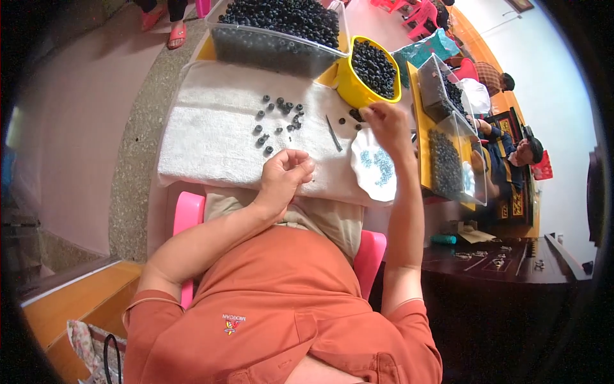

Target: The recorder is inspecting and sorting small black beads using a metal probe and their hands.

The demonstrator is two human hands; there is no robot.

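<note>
Over the near edge of a white towel point(211, 121), my left hand point(284, 179) is closed, thumb against the curled fingers; anything inside is too small or hidden to make out. My right hand point(387, 128) reaches further out, fingertips pinched at a small black part point(364, 114) just below the yellow tub point(355, 89) of similar parts. Loose small black ring-like parts point(268, 151) lie scattered on the towel, left of centre. Between the hands rest a thin dark pointed tool point(334, 134) and a white scalloped dish point(362, 152) holding tiny bluish-clear pieces.
A large clear bin point(275, 54) full of black parts stands at the far edge. To the right are two more clear bins point(448, 157) on a yellow table point(423, 128). Another person point(511, 150) sits beyond them. A pink chair point(185, 221) is under me.
</note>
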